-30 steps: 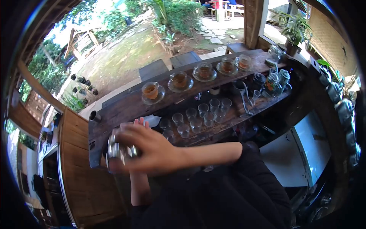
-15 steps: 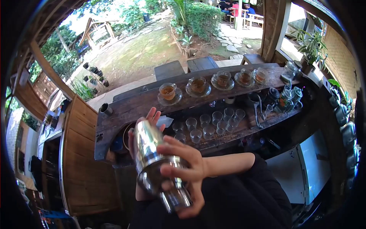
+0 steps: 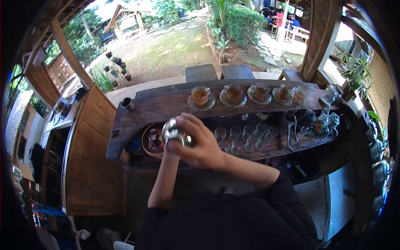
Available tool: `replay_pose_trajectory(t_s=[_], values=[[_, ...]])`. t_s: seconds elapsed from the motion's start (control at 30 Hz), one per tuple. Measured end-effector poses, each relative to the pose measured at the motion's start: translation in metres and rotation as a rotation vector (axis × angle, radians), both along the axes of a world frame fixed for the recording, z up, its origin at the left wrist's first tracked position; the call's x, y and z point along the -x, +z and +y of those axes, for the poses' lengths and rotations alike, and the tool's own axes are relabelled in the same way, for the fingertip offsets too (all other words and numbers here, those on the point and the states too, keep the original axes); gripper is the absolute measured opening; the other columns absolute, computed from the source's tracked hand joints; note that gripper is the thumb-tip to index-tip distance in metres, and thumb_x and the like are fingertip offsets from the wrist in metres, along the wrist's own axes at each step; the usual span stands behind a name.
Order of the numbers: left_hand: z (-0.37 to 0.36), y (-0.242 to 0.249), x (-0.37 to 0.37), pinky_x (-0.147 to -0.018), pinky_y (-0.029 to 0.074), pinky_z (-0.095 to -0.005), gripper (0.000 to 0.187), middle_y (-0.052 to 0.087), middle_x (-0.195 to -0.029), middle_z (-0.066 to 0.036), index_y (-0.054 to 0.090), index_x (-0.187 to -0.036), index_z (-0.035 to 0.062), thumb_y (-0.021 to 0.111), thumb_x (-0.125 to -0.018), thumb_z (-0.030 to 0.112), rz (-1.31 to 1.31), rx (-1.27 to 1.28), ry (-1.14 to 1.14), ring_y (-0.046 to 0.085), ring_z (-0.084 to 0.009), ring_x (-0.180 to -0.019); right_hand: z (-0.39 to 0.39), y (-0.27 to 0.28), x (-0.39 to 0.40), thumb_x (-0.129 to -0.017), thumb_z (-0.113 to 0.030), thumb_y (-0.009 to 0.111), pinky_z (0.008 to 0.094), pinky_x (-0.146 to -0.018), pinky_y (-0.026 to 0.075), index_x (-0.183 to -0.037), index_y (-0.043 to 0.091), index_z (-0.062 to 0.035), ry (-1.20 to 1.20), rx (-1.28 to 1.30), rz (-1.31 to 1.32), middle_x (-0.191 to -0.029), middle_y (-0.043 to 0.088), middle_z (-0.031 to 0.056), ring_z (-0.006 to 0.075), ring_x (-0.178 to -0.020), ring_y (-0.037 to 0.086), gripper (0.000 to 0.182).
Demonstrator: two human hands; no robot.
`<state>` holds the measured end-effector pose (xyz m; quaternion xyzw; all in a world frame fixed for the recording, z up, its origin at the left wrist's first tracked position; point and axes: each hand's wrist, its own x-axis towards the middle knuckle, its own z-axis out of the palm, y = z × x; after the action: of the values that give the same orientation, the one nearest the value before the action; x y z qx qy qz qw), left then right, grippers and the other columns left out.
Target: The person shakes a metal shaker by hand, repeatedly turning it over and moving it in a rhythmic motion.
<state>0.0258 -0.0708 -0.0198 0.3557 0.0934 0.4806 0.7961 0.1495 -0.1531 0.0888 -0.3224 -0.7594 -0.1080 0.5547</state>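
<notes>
A shiny metal cocktail shaker [image 3: 170, 132] is held up in front of the counter's left half, its rounded end facing me. My right hand [image 3: 201, 146] is closed over its right side, fingers on top and thumb below. My left hand [image 3: 171, 156] supports the shaker from behind and beneath; its fingers are mostly hidden by the shaker and the right hand. Beyond the shaker, glass cups of amber drink, such as the leftmost cup [image 3: 200, 96], stand on glass saucers along the upper counter.
Several clear glasses [image 3: 251, 141] stand on the lower shelf of the dark wooden counter [image 3: 154, 107]. A round tray [image 3: 146, 146] holds small items at left. A metal cup [image 3: 128, 104] stands at the left end, glass jars [image 3: 331, 96] at the right. A white open-lidded box [image 3: 339, 196] is lower right.
The shaker has gone up and away from my body, turning from slanted lengthwise to end-on. Both hands moved with it, and the left fingers went out of sight. The view shifted slightly.
</notes>
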Motion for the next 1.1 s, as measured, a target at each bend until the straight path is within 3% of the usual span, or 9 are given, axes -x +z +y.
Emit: replay_pose_trajectory(t_s=[0.13, 0.23, 0.33, 0.4, 0.6, 0.73, 0.8, 0.83, 1.1], values=[[-0.039, 0.031, 0.024, -0.109, 0.033, -0.0450, 0.061, 0.035, -0.144, -0.012, 0.025, -0.145, 0.0103, 0.050, -0.095, 0.036, -0.426, 0.529, -0.110, 0.035, -0.0302, -0.132, -0.047, 0.036, 0.013, -0.069, -0.025, 0.074, 0.0516, -0.087, 0.050, -0.112, 0.050, -0.0469, 0.081, -0.206, 0.040, -0.124, 0.052, 0.0120, 0.0420, -0.103, 0.058, 0.054], [-0.061, 0.084, 0.013, -0.101, 0.043, -0.0441, 0.057, 0.040, -0.139, -0.016, 0.033, -0.139, 0.0036, 0.044, -0.095, 0.038, -0.395, 0.137, -0.152, 0.041, -0.0280, -0.127, -0.047, 0.028, 0.018, -0.067, -0.027, 0.077, 0.0600, -0.087, 0.047, -0.115, 0.047, -0.0478, 0.215, -0.579, 0.070, -0.122, 0.052, 0.0159, 0.0468, -0.105, 0.056, 0.060], [-0.027, 0.002, 0.016, -0.103, 0.040, -0.0455, 0.055, 0.042, -0.138, -0.012, 0.040, -0.135, 0.0075, 0.042, -0.095, 0.045, -0.634, 0.061, -0.406, 0.044, -0.0266, -0.125, -0.022, 0.000, 0.006, -0.068, -0.023, 0.072, 0.0586, -0.093, 0.045, -0.118, 0.047, -0.0477, 0.102, -0.147, -0.013, -0.130, 0.047, 0.0119, 0.0446, -0.114, 0.051, 0.061], [-0.019, 0.003, 0.019, -0.105, 0.037, -0.0449, 0.050, 0.045, -0.136, -0.007, 0.040, -0.135, 0.0184, 0.044, -0.094, 0.048, -0.030, -0.061, -0.016, 0.046, -0.0265, -0.124, 0.000, -0.006, 0.011, -0.067, -0.023, 0.071, 0.0581, -0.095, 0.042, -0.113, 0.055, -0.0364, 0.036, 0.026, -0.044, -0.129, 0.049, 0.0139, 0.0436, -0.119, 0.047, 0.051], [-0.015, 0.023, 0.020, -0.105, 0.038, -0.0439, 0.051, 0.045, -0.136, -0.006, 0.040, -0.135, 0.0181, 0.044, -0.094, 0.048, -0.128, -0.018, 0.028, 0.046, -0.0257, -0.125, -0.044, 0.034, 0.029, -0.064, -0.027, 0.080, 0.0524, -0.088, 0.051, -0.119, 0.046, -0.0477, 0.029, -0.530, -0.105, -0.127, 0.051, 0.0063, 0.0383, -0.108, 0.057, 0.068], [-0.028, 0.036, 0.021, -0.105, 0.038, -0.0431, 0.051, 0.045, -0.136, -0.006, 0.039, -0.135, 0.0179, 0.045, -0.094, 0.048, -0.234, 0.017, 0.082, 0.045, -0.0251, -0.125, -0.006, 0.018, 0.031, -0.066, -0.029, 0.072, 0.0540, -0.098, 0.041, -0.115, 0.055, -0.0455, 0.189, 0.407, 0.361, -0.140, 0.040, 0.0131, 0.0444, -0.123, 0.042, 0.054], [-0.029, 0.038, 0.016, -0.105, 0.038, -0.0427, 0.052, 0.045, -0.136, -0.005, 0.039, -0.135, 0.0178, 0.045, -0.094, 0.048, -0.289, 0.032, 0.104, 0.045, -0.0247, -0.125, 0.004, 0.019, 0.027, -0.067, -0.037, 0.072, 0.0550, -0.096, 0.042, -0.117, 0.054, -0.0437, 0.076, 0.017, -0.058, -0.138, 0.041, 0.0155, 0.0423, -0.123, 0.043, 0.054], [-0.023, 0.026, -0.006, -0.104, 0.040, -0.0391, 0.056, 0.049, -0.132, -0.005, 0.036, -0.138, 0.0174, 0.046, -0.093, 0.048, -1.061, 0.197, -0.354, 0.048, -0.0230, -0.123, -0.013, 0.030, 0.029, -0.068, -0.040, 0.071, 0.0556, -0.096, 0.042, -0.119, 0.051, -0.0435, 0.160, 0.003, -0.073, -0.137, 0.042, 0.0152, 0.0415, -0.123, 0.044, 0.055], [-0.012, 0.000, -0.002, -0.102, 0.041, -0.0379, 0.057, 0.053, -0.128, -0.008, 0.038, -0.137, 0.0118, 0.048, -0.093, 0.046, -0.530, 0.313, -0.134, 0.051, -0.0231, -0.120, 0.018, 0.011, 0.020, -0.070, -0.023, 0.074, 0.0495, -0.089, 0.047, -0.120, 0.057, -0.0307, 0.071, -0.163, -0.255, -0.123, 0.049, 0.0164, 0.0421, -0.116, 0.048, 0.053]])
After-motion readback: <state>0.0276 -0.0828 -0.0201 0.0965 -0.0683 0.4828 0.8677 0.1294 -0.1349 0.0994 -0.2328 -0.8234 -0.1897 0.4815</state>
